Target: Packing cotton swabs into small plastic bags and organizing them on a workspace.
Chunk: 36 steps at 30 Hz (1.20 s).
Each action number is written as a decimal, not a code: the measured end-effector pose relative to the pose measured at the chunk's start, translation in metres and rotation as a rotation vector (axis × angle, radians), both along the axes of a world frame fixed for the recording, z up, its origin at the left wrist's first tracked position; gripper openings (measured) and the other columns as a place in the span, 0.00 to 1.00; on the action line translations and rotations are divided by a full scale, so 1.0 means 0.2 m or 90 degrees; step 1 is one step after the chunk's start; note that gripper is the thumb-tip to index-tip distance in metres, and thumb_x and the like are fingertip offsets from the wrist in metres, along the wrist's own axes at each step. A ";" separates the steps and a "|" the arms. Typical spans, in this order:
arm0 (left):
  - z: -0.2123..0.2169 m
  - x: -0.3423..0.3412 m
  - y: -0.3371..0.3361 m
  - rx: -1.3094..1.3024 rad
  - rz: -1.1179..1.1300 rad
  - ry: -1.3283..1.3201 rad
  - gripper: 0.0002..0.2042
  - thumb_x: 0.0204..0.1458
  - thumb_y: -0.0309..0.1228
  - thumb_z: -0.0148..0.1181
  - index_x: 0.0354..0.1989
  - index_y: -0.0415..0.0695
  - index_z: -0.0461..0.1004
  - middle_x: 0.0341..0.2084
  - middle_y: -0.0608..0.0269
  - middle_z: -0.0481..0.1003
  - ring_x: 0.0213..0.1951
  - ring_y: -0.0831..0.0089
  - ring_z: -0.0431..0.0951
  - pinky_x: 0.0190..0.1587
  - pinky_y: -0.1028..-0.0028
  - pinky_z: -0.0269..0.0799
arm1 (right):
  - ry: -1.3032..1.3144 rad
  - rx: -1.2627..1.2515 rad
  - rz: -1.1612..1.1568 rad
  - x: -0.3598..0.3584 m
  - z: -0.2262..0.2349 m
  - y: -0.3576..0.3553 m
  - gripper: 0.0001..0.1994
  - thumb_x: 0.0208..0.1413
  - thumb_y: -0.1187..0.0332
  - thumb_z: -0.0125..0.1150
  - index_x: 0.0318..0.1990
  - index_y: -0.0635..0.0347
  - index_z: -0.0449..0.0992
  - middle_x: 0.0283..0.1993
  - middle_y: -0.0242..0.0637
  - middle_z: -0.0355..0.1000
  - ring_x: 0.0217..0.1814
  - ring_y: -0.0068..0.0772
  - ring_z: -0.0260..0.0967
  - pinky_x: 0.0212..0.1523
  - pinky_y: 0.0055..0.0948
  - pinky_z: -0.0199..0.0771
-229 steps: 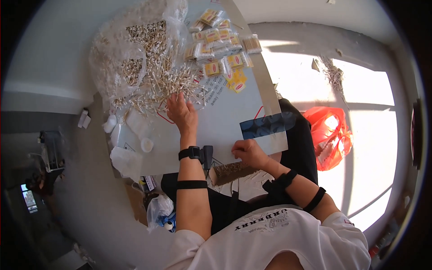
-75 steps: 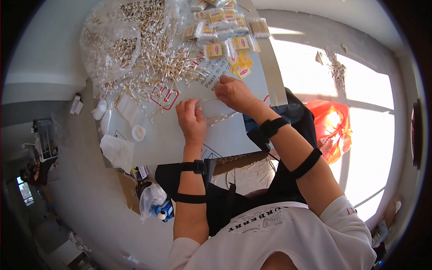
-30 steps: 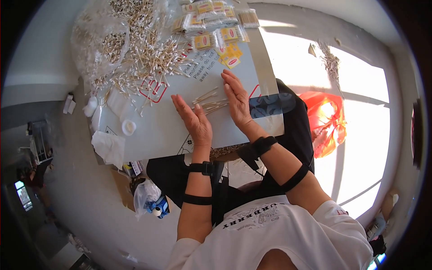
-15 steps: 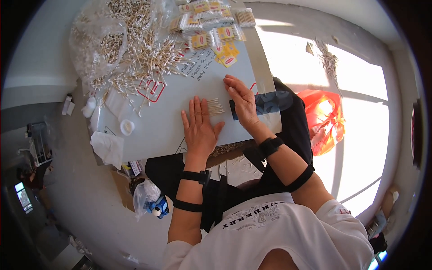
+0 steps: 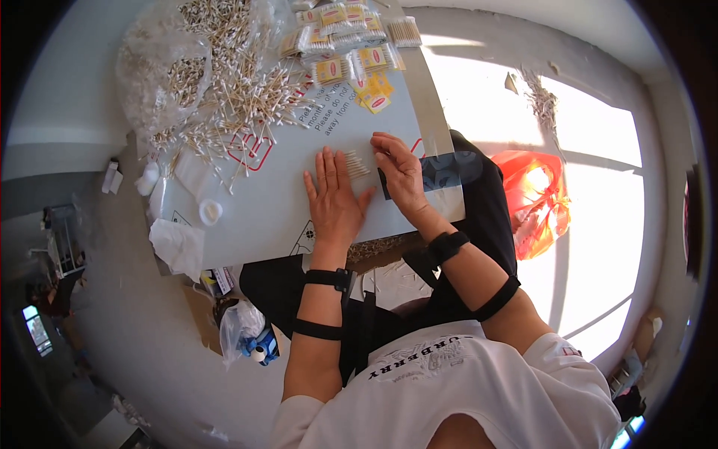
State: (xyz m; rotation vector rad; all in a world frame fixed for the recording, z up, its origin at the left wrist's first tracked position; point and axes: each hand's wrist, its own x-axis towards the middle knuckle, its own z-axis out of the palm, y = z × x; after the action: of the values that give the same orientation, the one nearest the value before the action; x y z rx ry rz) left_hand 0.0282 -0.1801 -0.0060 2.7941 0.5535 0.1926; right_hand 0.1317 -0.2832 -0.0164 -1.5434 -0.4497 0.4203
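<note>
A small bunch of cotton swabs (image 5: 357, 163) lies on the grey board (image 5: 269, 209) between my two hands. My left hand (image 5: 334, 200) rests flat on the board, fingers spread, its fingertips against the near side of the bunch. My right hand (image 5: 399, 170) stands on edge at the bunch's right side, fingers together and touching the swab ends. Neither hand grips anything. A big loose heap of swabs (image 5: 224, 90) spreads over the far left of the board.
Filled small swab packets with yellow labels (image 5: 348, 45) lie at the board's far edge. Clear plastic bags (image 5: 153, 71) hold more swabs at far left. A white lid (image 5: 210, 212) and crumpled tissue (image 5: 178, 243) sit at the near left. A red bag (image 5: 537, 198) lies on the floor, right.
My hands have drawn a small bunch of swabs from the heap toward me and closed in on it from both sides; the left hand has gone flat on the board.
</note>
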 end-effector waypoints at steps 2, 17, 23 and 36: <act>-0.01 -0.01 -0.01 -0.033 0.007 -0.029 0.38 0.53 0.43 0.57 0.67 0.36 0.49 0.68 0.44 0.46 0.71 0.53 0.42 0.69 0.51 0.36 | -0.011 0.044 -0.029 -0.01 -0.03 0.01 0.13 0.61 0.76 0.49 0.52 0.69 0.71 0.61 0.41 0.64 0.62 0.29 0.61 0.62 0.25 0.61; -0.05 0.06 0.02 -0.667 0.167 -0.536 0.29 0.64 0.38 0.43 0.69 0.38 0.45 0.70 0.51 0.44 0.71 0.59 0.42 0.70 0.65 0.39 | 0.009 0.157 -0.097 -0.04 -0.06 0.14 0.12 0.62 0.72 0.51 0.50 0.66 0.72 0.62 0.45 0.64 0.61 0.35 0.63 0.60 0.28 0.60; 0.01 -0.10 0.04 -0.014 0.006 -0.036 0.35 0.56 0.43 0.53 0.69 0.41 0.48 0.69 0.51 0.47 0.71 0.56 0.44 0.70 0.55 0.38 | -0.189 -0.171 0.010 -0.01 0.02 -0.06 0.07 0.51 0.77 0.60 0.38 0.62 0.77 0.39 0.38 0.71 0.40 0.32 0.72 0.40 0.28 0.72; 0.00 -0.11 0.00 0.030 0.009 0.022 0.38 0.54 0.48 0.54 0.69 0.40 0.49 0.69 0.53 0.48 0.70 0.58 0.45 0.69 0.50 0.37 | -0.455 -0.211 0.006 -0.02 0.02 -0.04 0.05 0.43 0.75 0.64 0.30 0.59 0.77 0.29 0.37 0.69 0.34 0.42 0.69 0.34 0.35 0.71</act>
State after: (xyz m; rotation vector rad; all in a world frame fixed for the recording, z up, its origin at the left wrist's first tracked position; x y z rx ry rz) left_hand 0.0071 -0.1805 -0.0068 2.8450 0.5853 0.1630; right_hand 0.1280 -0.2906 -0.0125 -2.0019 -0.9737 -0.0766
